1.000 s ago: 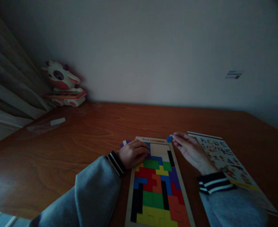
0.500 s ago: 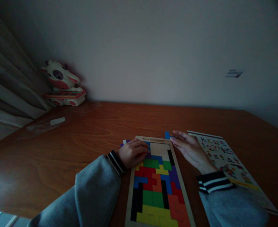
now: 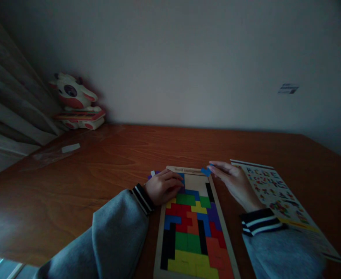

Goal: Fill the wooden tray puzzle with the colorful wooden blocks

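A wooden puzzle board (image 3: pixel 228 248) filled with coloured block pieces lies on the table in front of me. My left hand (image 3: pixel 165 188) rests over its upper left edge, fingers loosely bent and lying on the pieces. Under its fingertips a blue piece (image 3: pixel 182 176) shows in part; the thumb is hidden. My right hand (image 3: pixel 236 181) pinches a blue puzzle piece (image 3: pixel 206 171) between thumb and fingers at the board's top right corner. Bare wood (image 3: pixel 195 183) shows in the upper part of the board, beside a black piece (image 3: pixel 209 192).
Purple and white pieces (image 3: pixel 153 174) lie left of the board, partly behind my left hand. A printed sheet (image 3: pixel 286 205) lies to the right. At the back left stands a cow-shaped toy keyboard (image 3: pixel 77 104) by the curtain (image 3: pixel 10 89). A wall closes off the far table edge.
My right hand has picked up the blue piece beyond the board's top right corner and brought it left and nearer, over the frame. My left hand has stayed in place.
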`<state>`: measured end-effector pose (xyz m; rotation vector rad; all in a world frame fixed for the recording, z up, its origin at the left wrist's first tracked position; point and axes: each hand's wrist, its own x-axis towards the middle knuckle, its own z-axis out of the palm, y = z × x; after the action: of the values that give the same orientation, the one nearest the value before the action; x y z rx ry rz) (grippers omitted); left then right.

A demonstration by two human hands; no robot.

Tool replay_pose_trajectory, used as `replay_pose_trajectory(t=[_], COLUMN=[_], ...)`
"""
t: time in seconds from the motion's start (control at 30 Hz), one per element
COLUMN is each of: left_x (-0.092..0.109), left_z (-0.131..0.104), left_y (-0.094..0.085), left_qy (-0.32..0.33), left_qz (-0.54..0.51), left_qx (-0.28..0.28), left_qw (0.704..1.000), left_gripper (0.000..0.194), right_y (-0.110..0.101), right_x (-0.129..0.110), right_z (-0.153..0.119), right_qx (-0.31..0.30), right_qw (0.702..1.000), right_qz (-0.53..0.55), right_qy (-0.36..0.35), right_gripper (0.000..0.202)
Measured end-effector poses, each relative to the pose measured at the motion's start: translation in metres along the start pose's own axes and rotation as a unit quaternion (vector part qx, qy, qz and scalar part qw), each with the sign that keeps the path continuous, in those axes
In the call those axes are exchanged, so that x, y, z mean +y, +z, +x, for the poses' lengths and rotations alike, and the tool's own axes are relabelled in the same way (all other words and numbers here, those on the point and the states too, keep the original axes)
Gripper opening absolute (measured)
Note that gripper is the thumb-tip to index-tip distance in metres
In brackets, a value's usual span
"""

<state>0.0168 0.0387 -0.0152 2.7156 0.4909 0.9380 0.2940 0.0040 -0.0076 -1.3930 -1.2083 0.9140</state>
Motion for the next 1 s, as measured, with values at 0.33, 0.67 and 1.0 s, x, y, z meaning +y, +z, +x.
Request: replay_pose_trajectory(t=[0.33,0.67,1.0], left_x=[0.000,0.000,0.016], left_z=[0.001,0.001,0.002], left_y=[0.000,-0.001,-0.003], left_qy=[0.004,-0.007,0.062], left_qz=[-0.002,0.000,-0.010], left_qx=[0.001,-0.009,-0.107], left_qw=[1.000,1.000,0.992], left_gripper=[0.015,0.017,0.034], right_y=[0.003,-0.002,-0.001], right_x=[-0.002,-0.006,-0.009], right_z=[-0.007,-0.006,-0.008], right_qx=[-0.141,-0.155,-0.174], right_qw=[0.965,0.951,0.943], right_qz=[-0.202,-0.238,-0.262], right_qy=[-0.084,-0.122,-0.111], right_gripper=[0.022,0.023,0.026])
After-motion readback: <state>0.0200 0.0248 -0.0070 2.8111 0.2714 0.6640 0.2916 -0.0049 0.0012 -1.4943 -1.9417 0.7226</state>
